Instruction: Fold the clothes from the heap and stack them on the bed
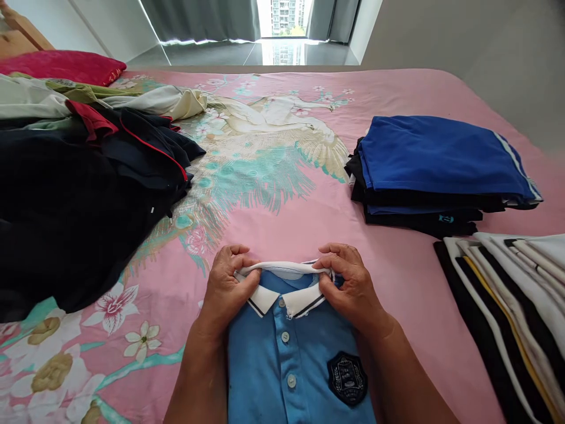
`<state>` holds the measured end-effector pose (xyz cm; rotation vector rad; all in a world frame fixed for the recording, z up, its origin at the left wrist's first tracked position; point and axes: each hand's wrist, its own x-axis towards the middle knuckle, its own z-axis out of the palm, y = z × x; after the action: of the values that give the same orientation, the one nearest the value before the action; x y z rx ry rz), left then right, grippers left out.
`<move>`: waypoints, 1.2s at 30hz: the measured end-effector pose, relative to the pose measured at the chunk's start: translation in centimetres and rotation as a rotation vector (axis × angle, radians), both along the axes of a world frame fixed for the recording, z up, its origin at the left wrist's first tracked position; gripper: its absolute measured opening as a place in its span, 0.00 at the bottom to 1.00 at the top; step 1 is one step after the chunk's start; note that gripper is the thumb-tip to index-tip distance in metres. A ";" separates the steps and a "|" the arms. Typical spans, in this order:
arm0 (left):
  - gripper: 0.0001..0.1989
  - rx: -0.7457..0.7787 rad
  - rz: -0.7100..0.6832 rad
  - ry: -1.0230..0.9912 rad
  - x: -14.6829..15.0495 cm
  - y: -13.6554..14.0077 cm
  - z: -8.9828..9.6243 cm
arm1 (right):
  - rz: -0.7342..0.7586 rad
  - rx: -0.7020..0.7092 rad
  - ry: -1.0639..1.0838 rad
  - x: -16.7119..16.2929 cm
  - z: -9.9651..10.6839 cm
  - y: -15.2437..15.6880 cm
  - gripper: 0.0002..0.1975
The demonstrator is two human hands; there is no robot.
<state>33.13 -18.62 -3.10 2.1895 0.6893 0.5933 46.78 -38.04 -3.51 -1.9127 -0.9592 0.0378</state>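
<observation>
Left hand point(227, 285) and right hand point(348, 282) each pinching the white collar point(286, 270) of a blue polo shirt point(282, 365), fingertips tucked under fabric, shirt's lower half cut off, sleeves probably folded beneath, on pink bed point(397, 282)

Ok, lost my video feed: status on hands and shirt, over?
Left hand and right hand pinch the white collar. Blue polo shirt lies folded, buttoned, on the pink bedsheet. Nothing in the way.

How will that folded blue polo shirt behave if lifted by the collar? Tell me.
The blue polo shirt would probably go floppy and unfold, since it is soft cloth. The white collar, pinched by the left hand and right hand, looks slightly stiffer. It likely weighs little.
</observation>
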 end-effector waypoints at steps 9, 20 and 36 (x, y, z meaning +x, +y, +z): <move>0.06 0.042 -0.066 -0.021 0.3 -0.1 -0.6 | 0.085 0.081 -0.228 -0.1 -0.1 0.0 0.16; 0.07 -0.011 -0.117 -0.120 -0.3 -0.2 -0.9 | 0.132 -0.349 -0.382 -5.1 5.4 5.6 0.17; 0.04 0.225 0.196 -0.100 -4.5 -2.5 0.1 | 0.093 0.067 -0.159 -3.7 -1.5 5.7 0.07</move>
<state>28.65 -21.15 -3.01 2.2941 0.8233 0.9140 43.04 -32.37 -4.98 -1.8296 -1.1419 -0.0919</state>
